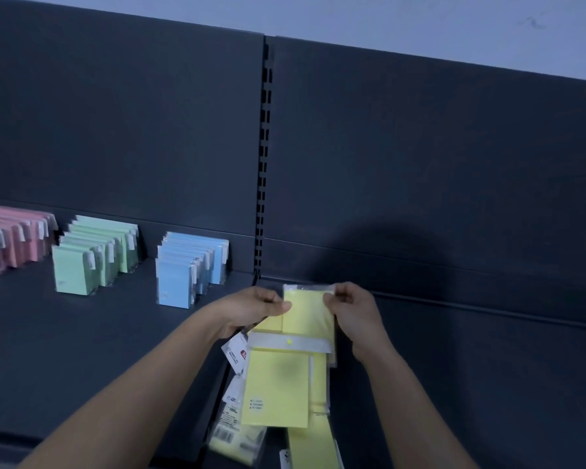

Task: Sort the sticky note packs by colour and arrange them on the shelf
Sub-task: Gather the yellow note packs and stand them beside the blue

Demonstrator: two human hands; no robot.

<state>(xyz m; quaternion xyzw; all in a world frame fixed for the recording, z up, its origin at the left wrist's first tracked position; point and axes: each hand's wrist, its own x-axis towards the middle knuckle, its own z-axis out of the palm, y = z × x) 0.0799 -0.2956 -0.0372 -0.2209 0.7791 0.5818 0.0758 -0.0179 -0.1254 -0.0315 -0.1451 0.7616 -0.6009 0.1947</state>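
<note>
Three rows on shelf (82, 333): pink packs (11, 242), green packs (92, 255), blue packs (186, 269).

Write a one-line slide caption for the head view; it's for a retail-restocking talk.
Both hands hold yellow sticky note packs beside pink, green and blue rows on the shelf.
</note>
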